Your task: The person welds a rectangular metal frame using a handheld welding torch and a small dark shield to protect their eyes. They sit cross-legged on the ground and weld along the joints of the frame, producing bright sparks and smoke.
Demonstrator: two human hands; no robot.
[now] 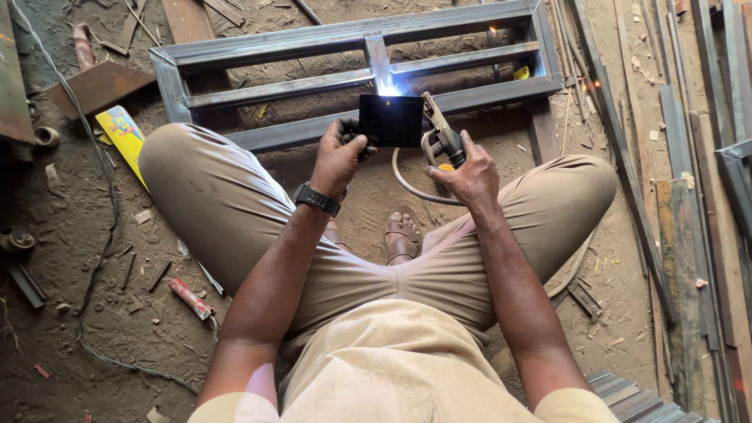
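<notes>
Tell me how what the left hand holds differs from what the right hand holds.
The left hand holds a flat, dark square shield; the right hand grips a welding clamp with a cable looping from it. The shield is raised before the bright arc; the clamp points toward it. Both sit over the steel frame.

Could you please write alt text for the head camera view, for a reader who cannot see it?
Seen from above, a squatting person's right hand holds a welding electrode holder at a bright arc on a grey steel frame, while the left hand holds up a dark shield plate. Metal strips lie on the dirt floor.
</notes>
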